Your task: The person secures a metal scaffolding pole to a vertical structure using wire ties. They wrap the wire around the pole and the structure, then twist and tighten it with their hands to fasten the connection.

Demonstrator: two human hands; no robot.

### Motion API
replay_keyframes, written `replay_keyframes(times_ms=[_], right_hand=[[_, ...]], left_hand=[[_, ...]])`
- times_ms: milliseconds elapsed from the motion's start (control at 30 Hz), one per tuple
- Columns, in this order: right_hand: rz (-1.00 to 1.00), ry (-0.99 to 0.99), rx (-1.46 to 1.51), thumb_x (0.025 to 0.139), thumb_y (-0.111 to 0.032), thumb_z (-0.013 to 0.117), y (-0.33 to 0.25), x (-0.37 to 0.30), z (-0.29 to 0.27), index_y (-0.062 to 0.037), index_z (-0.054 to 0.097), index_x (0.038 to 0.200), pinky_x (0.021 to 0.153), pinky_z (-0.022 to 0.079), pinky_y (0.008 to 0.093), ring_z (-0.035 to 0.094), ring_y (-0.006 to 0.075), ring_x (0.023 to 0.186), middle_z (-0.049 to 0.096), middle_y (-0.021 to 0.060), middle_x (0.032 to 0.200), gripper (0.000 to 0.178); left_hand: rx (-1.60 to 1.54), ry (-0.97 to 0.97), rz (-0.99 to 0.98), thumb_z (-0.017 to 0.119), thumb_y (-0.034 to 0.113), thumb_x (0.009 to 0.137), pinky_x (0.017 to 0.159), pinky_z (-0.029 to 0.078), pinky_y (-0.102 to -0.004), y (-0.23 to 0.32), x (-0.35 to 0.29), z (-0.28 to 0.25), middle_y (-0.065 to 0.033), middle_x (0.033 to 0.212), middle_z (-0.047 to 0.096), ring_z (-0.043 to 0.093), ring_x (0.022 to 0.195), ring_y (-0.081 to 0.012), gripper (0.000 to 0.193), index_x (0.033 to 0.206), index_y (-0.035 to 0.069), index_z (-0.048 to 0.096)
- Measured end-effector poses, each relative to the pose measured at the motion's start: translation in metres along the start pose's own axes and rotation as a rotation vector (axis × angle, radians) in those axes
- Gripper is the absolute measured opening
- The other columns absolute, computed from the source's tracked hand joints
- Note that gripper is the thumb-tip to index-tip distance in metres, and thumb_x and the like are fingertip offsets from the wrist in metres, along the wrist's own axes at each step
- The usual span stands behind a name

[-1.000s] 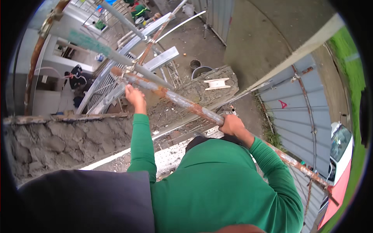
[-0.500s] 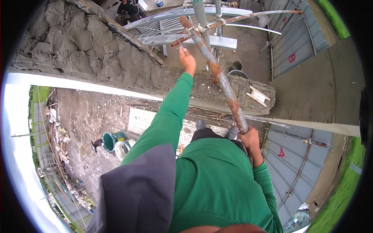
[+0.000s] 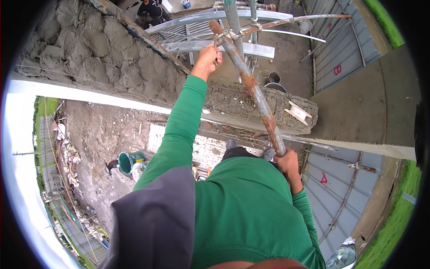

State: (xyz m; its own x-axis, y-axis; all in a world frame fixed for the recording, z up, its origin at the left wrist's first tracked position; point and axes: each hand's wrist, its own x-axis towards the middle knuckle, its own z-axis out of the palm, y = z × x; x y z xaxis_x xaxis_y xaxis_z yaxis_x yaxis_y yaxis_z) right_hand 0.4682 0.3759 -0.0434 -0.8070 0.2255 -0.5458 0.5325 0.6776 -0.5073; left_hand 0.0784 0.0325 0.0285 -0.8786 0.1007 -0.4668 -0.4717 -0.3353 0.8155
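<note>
My right hand (image 3: pixel 287 163) is wrapped around the lower end of a long, rust-patched steel pipe (image 3: pixel 256 92). The pipe slants up and away to the left, over the mortar-covered wall top. Near its far end, it meets other scaffold tubes at a tied or clamped joint (image 3: pixel 229 35). Stretched forward, my left hand (image 3: pixel 209 58) is closed in a fist just below and left of that joint. Something thin shows at the top of the fist, too small to name. A white spool (image 3: pixel 298 112) lies on the wall's right end.
Lumpy wet mortar (image 3: pixel 89 40) covers the wall at left, with a string line along it. Below are a green bucket (image 3: pixel 130 162) and rubble. Corrugated metal sheets (image 3: pixel 336 49) stand at right. Far ahead, another person (image 3: pixel 153 10) is beside a bucket (image 3: pixel 185 4).
My left hand has turned and closed into a fist, its forearm shifting left. The short rusty piece beside it is now hidden. My right hand stays on the pipe.
</note>
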Motion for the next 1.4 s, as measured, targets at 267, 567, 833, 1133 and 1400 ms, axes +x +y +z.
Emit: replay_keyframes(times_ms=[267, 567, 833, 1133, 1400], right_hand=[[0.001, -0.007, 0.007, 0.072, -0.029, 0.085, -0.004, -0.002, -0.004, 0.0015, 0.076, 0.109, 0.088, 0.059, 0.0480, 0.076, 0.0432, 0.097, 0.076, 0.0289, 0.098, 0.049], [0.028, -0.031, -0.039, 0.073, -0.032, 0.084, 0.000, 0.004, -0.001, -0.0008, 0.075, 0.114, 0.091, 0.059, 0.0510, 0.074, 0.0449, 0.101, 0.076, 0.0282, 0.103, 0.051], [0.064, -0.024, -0.043, 0.073, -0.032, 0.084, 0.002, -0.001, -0.001, -0.0018, 0.075, 0.113, 0.092, 0.059, 0.0522, 0.073, 0.0457, 0.101, 0.076, 0.0279, 0.102, 0.050], [0.111, -0.087, -0.031, 0.075, -0.034, 0.082, -0.004, 0.002, -0.013, -0.0037, 0.073, 0.112, 0.095, 0.058, 0.0523, 0.072, 0.0451, 0.106, 0.076, 0.0258, 0.109, 0.049], [0.047, -0.084, -0.025, 0.075, -0.036, 0.082, 0.002, 0.006, -0.008, -0.0037, 0.073, 0.112, 0.093, 0.059, 0.0533, 0.072, 0.0462, 0.102, 0.076, 0.0265, 0.104, 0.050]], left_hand=[[-0.150, -0.050, -0.239, 0.049, 0.001, 0.101, 0.047, 0.041, -0.0255, 0.036, 0.026, 0.006, 0.0011, 0.072, 0.050, 0.046, 0.056, -0.0075, 0.006, 0.100, -0.002, 0.054], [0.335, 0.202, 0.191, 0.052, 0.006, 0.104, 0.040, 0.038, -0.0321, -0.007, 0.006, 0.021, -0.0057, 0.070, 0.056, 0.046, 0.047, -0.0123, 0.013, 0.098, -0.001, 0.061], [0.489, 0.430, 0.829, 0.049, 0.016, 0.111, 0.060, 0.052, -0.0374, -0.117, 0.030, 0.024, -0.0093, 0.087, 0.070, 0.065, 0.069, -0.0186, 0.033, 0.134, -0.003, 0.063], [0.827, 0.566, 0.962, 0.041, 0.030, 0.114, 0.081, 0.047, -0.0591, -0.144, 0.068, 0.016, -0.0310, 0.109, 0.070, 0.065, 0.101, -0.0553, 0.038, 0.139, 0.003, 0.051], [0.204, 0.311, 0.402, 0.040, 0.025, 0.116, 0.052, 0.045, -0.0346, -0.125, 0.038, -0.016, -0.0031, 0.069, 0.050, 0.050, 0.057, -0.0130, 0.035, 0.148, 0.014, 0.052]])
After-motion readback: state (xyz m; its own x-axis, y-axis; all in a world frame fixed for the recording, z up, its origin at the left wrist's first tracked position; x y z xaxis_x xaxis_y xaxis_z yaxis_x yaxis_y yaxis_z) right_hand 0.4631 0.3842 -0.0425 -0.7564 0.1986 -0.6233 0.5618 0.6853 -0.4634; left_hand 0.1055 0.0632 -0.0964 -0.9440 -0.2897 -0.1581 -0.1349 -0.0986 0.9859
